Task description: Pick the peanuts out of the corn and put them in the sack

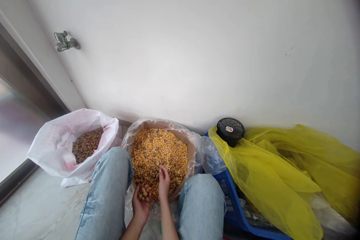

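A plastic-lined box [191, 150] between my knees holds yellow corn kernels [159, 142] with unshelled peanuts [153, 174] mixed in, thickest toward the near side. My left hand [141, 210] is cupped palm up at the box's near left edge, its fingers curled round several peanuts [143, 193]. Over the near part of the corn, my right hand [164, 184] has its fingers drawn together in a pinch. Whatever lies between those fingertips is too small to make out.
To the left stands a white plastic bag [53, 146] with peanuts [87, 144] inside. On the right, yellow netting [270, 180] drapes over a blue crate [239, 210], with a black fan [230, 129] on top. A tap [65, 42] juts from the wall.
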Available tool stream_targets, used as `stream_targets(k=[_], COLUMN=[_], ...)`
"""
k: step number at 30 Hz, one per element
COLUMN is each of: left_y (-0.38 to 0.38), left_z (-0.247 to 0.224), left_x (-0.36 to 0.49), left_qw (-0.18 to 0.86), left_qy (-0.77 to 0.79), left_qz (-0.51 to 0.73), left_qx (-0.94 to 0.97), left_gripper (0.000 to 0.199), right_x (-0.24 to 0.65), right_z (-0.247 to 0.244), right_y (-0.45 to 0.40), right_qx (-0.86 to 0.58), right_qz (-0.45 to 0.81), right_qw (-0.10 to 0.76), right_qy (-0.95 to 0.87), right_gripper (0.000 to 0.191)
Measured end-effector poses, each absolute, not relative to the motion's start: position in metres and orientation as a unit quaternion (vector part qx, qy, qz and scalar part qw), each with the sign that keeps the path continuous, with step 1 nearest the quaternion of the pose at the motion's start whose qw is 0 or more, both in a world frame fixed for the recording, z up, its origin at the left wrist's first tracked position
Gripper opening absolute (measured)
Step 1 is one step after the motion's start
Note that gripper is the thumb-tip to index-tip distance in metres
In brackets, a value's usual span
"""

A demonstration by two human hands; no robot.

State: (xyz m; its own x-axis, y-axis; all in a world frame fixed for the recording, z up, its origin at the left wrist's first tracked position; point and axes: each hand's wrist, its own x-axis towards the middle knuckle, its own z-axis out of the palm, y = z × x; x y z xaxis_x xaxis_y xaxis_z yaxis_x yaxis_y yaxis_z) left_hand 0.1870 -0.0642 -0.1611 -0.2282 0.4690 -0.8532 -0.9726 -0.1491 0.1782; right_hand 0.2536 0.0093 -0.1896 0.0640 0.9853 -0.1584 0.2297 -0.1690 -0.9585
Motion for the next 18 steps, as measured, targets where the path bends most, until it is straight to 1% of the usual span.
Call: stream_targets(k=[2,3,4,7,10,13,18], left_y=[-0.065,-0.065,-0.065,-0.064,-0.064,-0.064,-0.063], left_z=[-0.159,-0.158,-0.158,-0.159,-0.162,-0.162,-0.157], left_x=[0.186,0.186,0.186,0.186,0.187,0.187,0.188], left_qw=[0.527,0.529,0.53,0.536,0.536,0.526,0.518], left_qy=[0.378,0.373,0.37,0.365,0.369,0.381,0.397], left_qz=[0.687,0.689,0.689,0.684,0.679,0.679,0.673], left_qx=[-0.329,-0.328,-0.329,-0.333,-0.34,-0.343,-0.349], left_gripper=[0.01,0.01,0.009,0.009,0.009,0.008,0.009], right_x=[0.245,0.241,0.238,0.232,0.229,0.225,0.218], right_z=[-0.193,-0.194,-0.195,-0.198,-0.204,-0.208,-0.208], right_y=[0.013,0.015,0.016,0.019,0.02,0.02,0.02], right_qx=[-0.575,-0.549,-0.516,-0.421,-0.357,-0.316,-0.341], right_qz=[0.465,0.456,0.436,0.334,0.27,0.248,0.227], right_qw=[0.38,0.353,0.315,0.168,0.068,0.029,0.028], right_qy=[-0.555,-0.606,-0.666,-0.827,-0.891,-0.915,-0.912], right_gripper=[0.037,0.037,0.039,0.046,0.047,0.046,0.033])
